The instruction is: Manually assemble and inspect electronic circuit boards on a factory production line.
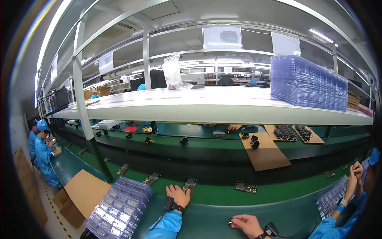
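My left hand lies palm down at the near edge of the green belt, fingers apart. Its thumb side is against a circuit board with a yellow round part; the contact is partly hidden. Lower right, my right hand is closed in a pinch over the dark green bench. A tiny light and dark piece shows at its fingertips, too small to name. Left of my left arm stands a stack of clear plastic trays with small parts in their pockets.
More circuit boards lie along the belt. A cardboard sheet carries black parts. Overhead, a white shelf holds stacked clear trays. Another person's hands are at the right; people in blue stand far left.
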A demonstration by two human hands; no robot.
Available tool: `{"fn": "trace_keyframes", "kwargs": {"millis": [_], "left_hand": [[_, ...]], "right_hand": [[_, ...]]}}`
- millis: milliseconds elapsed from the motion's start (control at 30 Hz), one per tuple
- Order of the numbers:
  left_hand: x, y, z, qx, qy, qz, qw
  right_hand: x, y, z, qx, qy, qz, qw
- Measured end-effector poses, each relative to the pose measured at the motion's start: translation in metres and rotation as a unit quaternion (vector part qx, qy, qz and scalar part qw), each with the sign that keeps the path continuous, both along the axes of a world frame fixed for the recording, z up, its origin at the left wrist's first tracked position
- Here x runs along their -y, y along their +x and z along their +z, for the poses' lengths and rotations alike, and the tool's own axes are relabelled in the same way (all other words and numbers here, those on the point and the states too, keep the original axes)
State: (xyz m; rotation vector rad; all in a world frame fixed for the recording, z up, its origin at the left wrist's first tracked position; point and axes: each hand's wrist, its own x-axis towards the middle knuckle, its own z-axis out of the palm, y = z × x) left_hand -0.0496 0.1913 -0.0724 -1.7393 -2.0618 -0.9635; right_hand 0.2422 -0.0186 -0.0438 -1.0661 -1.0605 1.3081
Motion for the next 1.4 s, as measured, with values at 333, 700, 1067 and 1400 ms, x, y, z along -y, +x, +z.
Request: {"fn": "trace_keyframes", "kwargs": {"millis": [333,700,1067,1400], "left_hand": [[0.000,0.006,0.006,0.108,0.003,-0.133,0.985],[0.017,0.002,0.026,0.288,-0.060,-0.251,0.922],[0.161,0.034,0.052,0.706,-0.209,-0.354,0.577],[0.215,0.060,0.061,0.701,-0.341,-0.406,0.477]], "right_hand": [[0.001,0.017,-0.004,0.016,0.013,-0.013,1.000],[0.016,0.022,0.019,0.393,0.120,-0.094,0.907],[0.015,0.024,0.055,0.459,0.270,-0.260,0.806],[0.032,-0.019,0.052,0.447,0.423,-0.115,0.780]]}}
